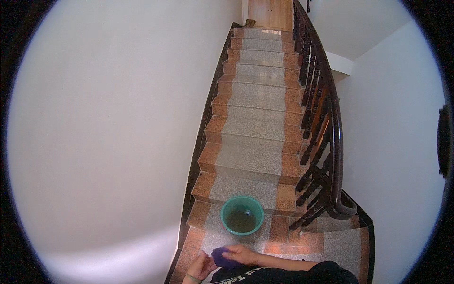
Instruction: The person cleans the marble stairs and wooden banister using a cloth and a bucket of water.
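A bunched dark purple cloth (220,258) is in my right hand (243,254), at the lower middle of the view. My left hand (201,267) is just left of the cloth, palm turned up, with its fingertips close to it. Whether those fingertips touch the cloth is hard to tell. Beyond my hands stands a round teal plastic basin (260,219) on the stone floor. Murky brownish water (241,220) lies inside it, with light glinting on the surface.
Granite stairs (253,124) with orange-brown side bands run away from me to a wooden door or cabinet (270,14). Along their right side curves a dark wooden handrail (337,149) on turned balusters. A white wall (117,124) with dark skirting borders the left.
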`<state>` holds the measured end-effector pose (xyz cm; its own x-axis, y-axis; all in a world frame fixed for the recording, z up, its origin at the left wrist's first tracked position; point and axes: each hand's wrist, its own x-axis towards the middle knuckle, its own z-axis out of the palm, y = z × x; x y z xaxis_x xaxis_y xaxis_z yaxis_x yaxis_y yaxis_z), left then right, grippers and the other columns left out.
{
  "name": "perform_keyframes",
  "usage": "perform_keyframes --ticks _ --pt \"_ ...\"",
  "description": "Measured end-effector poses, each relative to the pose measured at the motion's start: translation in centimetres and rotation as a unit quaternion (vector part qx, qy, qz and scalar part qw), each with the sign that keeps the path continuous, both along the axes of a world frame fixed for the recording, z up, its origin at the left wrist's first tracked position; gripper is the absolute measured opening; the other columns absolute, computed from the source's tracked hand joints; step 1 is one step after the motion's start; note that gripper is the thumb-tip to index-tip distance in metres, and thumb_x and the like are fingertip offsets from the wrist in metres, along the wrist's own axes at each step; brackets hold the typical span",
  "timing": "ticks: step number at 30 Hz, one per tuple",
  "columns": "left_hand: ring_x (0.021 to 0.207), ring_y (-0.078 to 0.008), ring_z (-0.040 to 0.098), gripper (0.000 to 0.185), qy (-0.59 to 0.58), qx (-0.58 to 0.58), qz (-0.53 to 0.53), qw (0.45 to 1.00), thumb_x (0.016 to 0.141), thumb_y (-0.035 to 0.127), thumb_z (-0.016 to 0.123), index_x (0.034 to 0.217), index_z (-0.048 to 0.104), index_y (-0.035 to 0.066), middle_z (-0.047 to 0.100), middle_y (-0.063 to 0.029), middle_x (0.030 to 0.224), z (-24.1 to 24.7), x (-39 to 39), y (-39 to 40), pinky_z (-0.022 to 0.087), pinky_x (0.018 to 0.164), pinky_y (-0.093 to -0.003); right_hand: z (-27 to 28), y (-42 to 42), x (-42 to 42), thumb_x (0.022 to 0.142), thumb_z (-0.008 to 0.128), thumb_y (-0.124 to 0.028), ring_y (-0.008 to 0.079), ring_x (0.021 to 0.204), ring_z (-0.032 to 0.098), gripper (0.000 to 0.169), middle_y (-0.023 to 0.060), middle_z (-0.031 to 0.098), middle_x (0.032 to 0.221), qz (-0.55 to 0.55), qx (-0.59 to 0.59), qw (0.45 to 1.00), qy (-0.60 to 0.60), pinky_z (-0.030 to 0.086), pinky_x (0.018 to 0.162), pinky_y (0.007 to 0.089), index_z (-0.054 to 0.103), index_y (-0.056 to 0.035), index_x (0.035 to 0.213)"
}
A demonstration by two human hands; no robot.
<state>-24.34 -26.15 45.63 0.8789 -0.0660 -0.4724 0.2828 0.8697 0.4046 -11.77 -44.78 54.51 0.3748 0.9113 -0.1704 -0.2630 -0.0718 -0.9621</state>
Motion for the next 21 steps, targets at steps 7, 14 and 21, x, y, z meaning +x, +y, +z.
perform_keyframes --ticks 7,14,21 --pt "0.085 -0.0238 0.063 0.033 0.041 0.199 -0.103 0.974 0.081 0.006 0.057 0.113 0.048 0.001 0.059 -0.0157 0.101 2.2 2.8 -1.2 0.056 0.071 -0.0366 3.0 -0.5 0.8 0.092 0.050 -0.022 0.0087 0.094 0.051 0.034 -0.0009 0.057 0.104 -0.067 0.023 0.995 -0.067 0.042 0.085 0.0248 0.051 -0.0024 0.120" --pt "0.082 -0.0218 0.063 0.033 0.052 0.159 -0.116 0.979 0.081 -0.001 0.053 0.113 0.049 0.005 0.061 -0.0116 0.095 2.8 4.9 -2.9 0.056 0.071 -0.0357 -2.4 -2.3 3.4 0.092 0.046 -0.017 0.0104 0.098 0.051 0.033 0.0033 0.057 0.108 -0.258 0.060 0.963 0.043 0.043 0.085 0.0272 0.048 -0.0027 0.122" --pt "0.077 -0.0177 0.060 0.019 -0.121 0.649 -0.202 0.724 0.076 0.004 0.053 0.092 0.062 0.003 0.062 -0.0088 0.094 -2.1 5.0 -4.8 0.048 0.071 -0.0286 1.7 -1.7 5.8 0.093 0.046 -0.022 0.0126 0.101 0.049 0.046 0.0032 0.051 0.116 -0.153 0.069 0.969 0.183 0.041 0.089 0.0287 0.033 -0.0056 0.134"
